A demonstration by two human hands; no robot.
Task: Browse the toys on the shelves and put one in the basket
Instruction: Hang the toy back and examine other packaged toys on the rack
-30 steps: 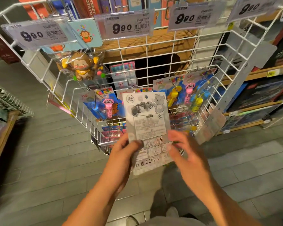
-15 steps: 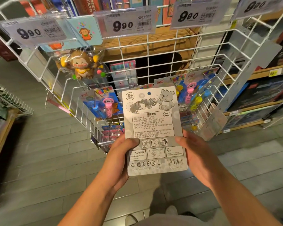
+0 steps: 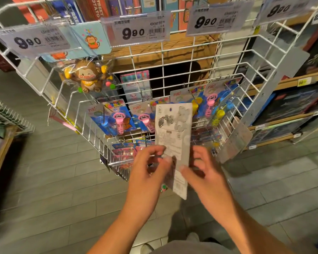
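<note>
Evidently both hands pinched the card [image 3: 173,142] edge-on: left hand [image 3: 148,171] at its 8 o'clock, right hand [image 3: 205,173] at 4. Held before the rack [image 3: 233,99], it could slip from such light fingertip grips mid-turn.

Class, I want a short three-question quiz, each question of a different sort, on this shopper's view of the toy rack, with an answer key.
1. True or false: both hands, the left hand and the right hand, are on the toy card.
2. Multiple choice: which side of the card faces the camera? A) the colourful front, B) the grey printed back, C) cannot tell.
3. Fill in: the monkey toy hangs in the wire rack at the upper ____.

Key: 1 true; 2 B; 3 left.
</note>
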